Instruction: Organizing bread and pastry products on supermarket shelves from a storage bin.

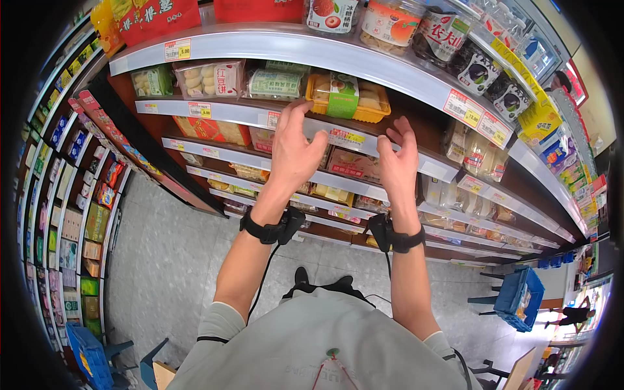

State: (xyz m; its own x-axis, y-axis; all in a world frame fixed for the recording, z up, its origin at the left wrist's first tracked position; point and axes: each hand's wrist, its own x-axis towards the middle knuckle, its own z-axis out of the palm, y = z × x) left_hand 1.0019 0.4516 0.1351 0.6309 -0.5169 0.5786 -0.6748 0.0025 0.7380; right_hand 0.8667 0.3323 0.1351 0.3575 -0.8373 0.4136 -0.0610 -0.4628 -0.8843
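A yellow plastic tray of pale pastries point(374, 100) with a green paper band lies on the upper snack shelf. The fingertips of my left hand point(296, 146) are at its front left corner; whether they touch it I cannot tell. My right hand point(400, 153) hovers in front of the shelf edge, below the tray's right end, with thumb and fingers apart and nothing between them. Left of the tray sit a clear pack with a green and white label point(274, 84), a pack of round white pastries point(208, 79) and a smaller green pack point(151, 81).
Above, a shelf edge point(302, 41) bulges towards me, with plastic jars point(390, 24) standing on it. Lower shelves hold more packs, such as a red box point(212, 130). Blue crates point(520, 300) stand at right and left point(87, 351). A person point(575, 314) is far right.
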